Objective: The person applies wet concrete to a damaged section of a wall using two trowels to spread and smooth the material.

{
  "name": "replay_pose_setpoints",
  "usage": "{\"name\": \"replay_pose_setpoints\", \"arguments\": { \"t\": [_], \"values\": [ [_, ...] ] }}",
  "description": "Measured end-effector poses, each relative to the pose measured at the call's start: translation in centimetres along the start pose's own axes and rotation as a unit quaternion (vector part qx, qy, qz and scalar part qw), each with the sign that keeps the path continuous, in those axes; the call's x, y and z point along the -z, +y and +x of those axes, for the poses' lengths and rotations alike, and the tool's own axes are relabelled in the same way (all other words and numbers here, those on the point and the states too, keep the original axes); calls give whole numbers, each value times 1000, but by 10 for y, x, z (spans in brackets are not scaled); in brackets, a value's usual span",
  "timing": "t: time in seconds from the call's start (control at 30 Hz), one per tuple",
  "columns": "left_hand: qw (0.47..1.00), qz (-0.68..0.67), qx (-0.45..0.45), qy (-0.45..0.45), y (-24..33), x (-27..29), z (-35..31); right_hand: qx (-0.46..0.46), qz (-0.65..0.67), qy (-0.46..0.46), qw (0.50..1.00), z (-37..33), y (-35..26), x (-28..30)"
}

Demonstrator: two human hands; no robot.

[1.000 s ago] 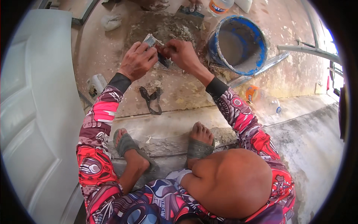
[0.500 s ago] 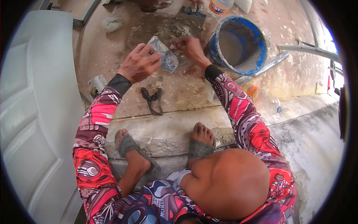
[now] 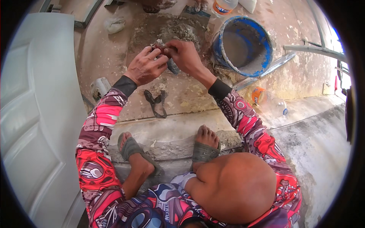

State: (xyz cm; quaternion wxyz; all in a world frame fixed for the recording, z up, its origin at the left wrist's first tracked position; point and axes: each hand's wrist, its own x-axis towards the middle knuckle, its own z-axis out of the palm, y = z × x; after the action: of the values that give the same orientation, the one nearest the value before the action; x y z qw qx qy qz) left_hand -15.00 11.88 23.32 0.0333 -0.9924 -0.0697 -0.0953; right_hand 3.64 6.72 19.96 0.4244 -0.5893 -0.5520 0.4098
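Note:
My left hand (image 3: 146,66) is closed on a flat silver-blue piece (image 3: 173,67) with mortar on it; only a small part shows below the fingers. My right hand (image 3: 185,57) meets it there, fingers bent and pinched at the piece's upper edge, where a whitish-grey lump shows. What the right fingers hold is hidden. Just beyond both hands, wet grey mortar (image 3: 182,30) lies spread on the floor. To the right of my right hand stands a blue bucket (image 3: 224,57) with grey residue inside.
At the far edge is another person's mortar-covered hand (image 3: 200,4) near a dark flat piece (image 3: 194,12). A black strap (image 3: 155,103) lies before my feet. Clear bottles (image 3: 272,104), a metal bar (image 3: 266,72) and a knotted plastic bag (image 3: 114,25) lie around. A white panel door (image 3: 49,95) stands left.
My right hand has moved left from the mortar to meet my left hand. The flat piece has turned and now shows far less of its face.

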Motion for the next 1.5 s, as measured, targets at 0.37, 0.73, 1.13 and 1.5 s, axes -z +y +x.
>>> {"name": "replay_pose_setpoints", "arguments": {
  "t": [0.37, 0.73, 1.13, 1.5],
  "values": [
    [1000, 6, -21, -16, 5, 3, -10, -6, -81, -8, 997, 21, 65, -13],
    [1000, 21, 14, 11, 1, -2, -16, -16, -24, 27, 999, -18, 39, 5],
    [1000, -1, -4, 3, 9, 1, -12, -5, -73, -12, 997, -9, 89, -3],
    [931, -104, 342, 71, 12, -18, -44, 187, -313, -43, 930, -48, 113, 26]
  ]
}}
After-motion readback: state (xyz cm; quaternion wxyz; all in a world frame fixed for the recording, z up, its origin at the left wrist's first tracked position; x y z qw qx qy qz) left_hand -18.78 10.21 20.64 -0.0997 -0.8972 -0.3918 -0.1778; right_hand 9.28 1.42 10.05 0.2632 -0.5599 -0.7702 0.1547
